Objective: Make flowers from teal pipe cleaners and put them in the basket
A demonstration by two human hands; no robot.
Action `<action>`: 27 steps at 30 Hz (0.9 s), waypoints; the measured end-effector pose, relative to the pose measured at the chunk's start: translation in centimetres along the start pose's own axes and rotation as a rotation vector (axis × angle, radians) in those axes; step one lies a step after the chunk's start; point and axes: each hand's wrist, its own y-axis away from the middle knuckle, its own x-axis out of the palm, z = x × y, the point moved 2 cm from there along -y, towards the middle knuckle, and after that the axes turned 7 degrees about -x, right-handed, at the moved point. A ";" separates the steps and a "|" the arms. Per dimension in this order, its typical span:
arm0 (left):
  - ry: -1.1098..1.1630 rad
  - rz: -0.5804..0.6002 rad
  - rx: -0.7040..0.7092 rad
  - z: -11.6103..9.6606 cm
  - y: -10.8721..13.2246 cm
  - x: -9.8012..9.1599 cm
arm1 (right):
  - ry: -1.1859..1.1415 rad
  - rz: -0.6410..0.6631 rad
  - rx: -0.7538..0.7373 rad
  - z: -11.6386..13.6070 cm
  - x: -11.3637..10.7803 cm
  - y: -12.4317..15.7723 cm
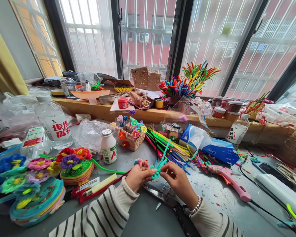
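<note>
My left hand [137, 176] and my right hand [178, 181] meet low at the centre of the grey table [143, 217]. Both pinch a teal pipe-cleaner shape [158, 166] whose loose ends stick up between them. A pink fuzzy piece [138, 162] shows at the fingertips of my left hand. Scissors [162, 195] lie on the table just under my hands. Striped sleeves cover both forearms, and a bead bracelet [196, 206] circles my right wrist.
Stacks of pipe-cleaner flowers [37, 192] lie left. A small white bottle [109, 146], a flower basket [131, 135], loose pipe cleaners [171, 148] and a blue tissue pack [220, 152] sit behind. A pink glue gun [228, 179] lies right. A cluttered wooden sill [148, 115] runs below the windows.
</note>
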 end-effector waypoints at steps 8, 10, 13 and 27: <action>-0.010 0.024 0.037 0.1 -0.1 0.2 | -0.195 0.035 0.176 -1.1 0.3 0.0; -0.057 0.069 0.047 0.2 -0.2 0.3 | -0.268 0.017 0.237 -1.3 0.4 0.0; -0.129 0.143 0.058 0.6 -0.5 0.3 | -0.368 -0.006 0.284 -1.3 0.5 0.0; -0.102 0.064 0.170 0.6 -0.4 0.4 | -0.440 -0.069 0.302 -0.7 0.8 0.2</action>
